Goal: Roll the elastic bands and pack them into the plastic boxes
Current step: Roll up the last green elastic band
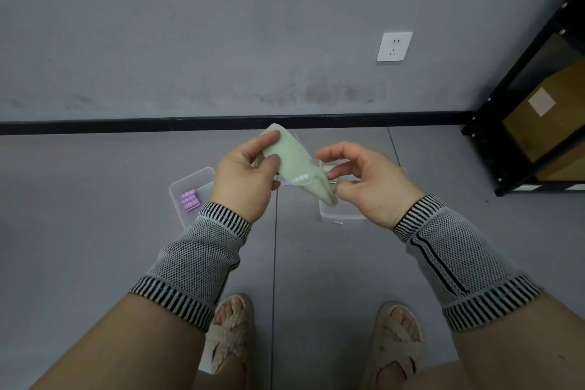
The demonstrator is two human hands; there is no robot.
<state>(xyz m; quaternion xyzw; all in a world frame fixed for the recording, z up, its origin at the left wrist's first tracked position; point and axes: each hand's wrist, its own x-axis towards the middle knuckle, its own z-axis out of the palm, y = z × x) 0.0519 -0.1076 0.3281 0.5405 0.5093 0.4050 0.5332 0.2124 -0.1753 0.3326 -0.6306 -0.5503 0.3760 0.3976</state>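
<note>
While we stand with our sandals (232,331) on the grey floor (95,263), the band (292,165) is our landmark: a pale green strip held up in the air, slanting from upper left to lower right, above and between the two boxes.

Nearest to us, our right hand (364,184) pinches the lower end of the band between thumb and curled fingers. Our left hand (245,174) grips the upper end, thumb and forefinger closed over the strip. No roll has formed yet, as far as we can judge, so the work is at its start.

What could go wrong from here? The strip looks thin and springy. If either pinch loosens while we wind it, we judge it will snap loose and uncoil, or drop to the floor. A crooked first turn would likely give a cone-shaped roll that fits badly.

Below and left of the band lies the left box (190,187), with purple rolls (189,200) lined up inside. Just below the band's lower end sits the right box (340,215), partly hidden by our hand; what it holds we cannot tell. Putting green among purple would mix the sorts.

Beyond the band run the skirting (158,125) and wall (221,25).
</note>
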